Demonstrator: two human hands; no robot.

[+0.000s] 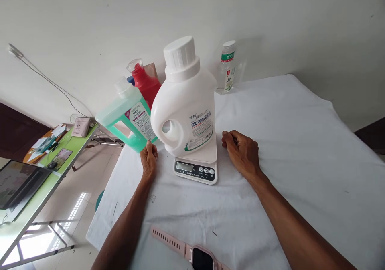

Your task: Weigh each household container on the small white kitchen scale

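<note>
A big white laundry detergent jug [192,101] with a white screw cap stands on a white digital kitchen scale [195,170]. The scale's small display shows no reading that I can make out. To the left of the scale, my left hand [148,158] rests closed on the cloth, thumb up, beside the base of a green liquid bottle [141,121]. My right hand [243,152] lies to the right of the scale, its fingers curled in a loose fist, apart from the jug. Neither hand shows anything in it. A pink-strapped smartwatch [202,258] lies at the front.
Behind the green bottle stands a red bottle [146,81]. A clear bottle [227,67] with a white cap is near the wall. White cloth [300,150] covers the table. At the left, a green-topped desk [45,182] carries a laptop [21,186], a mouse and a tissue pack.
</note>
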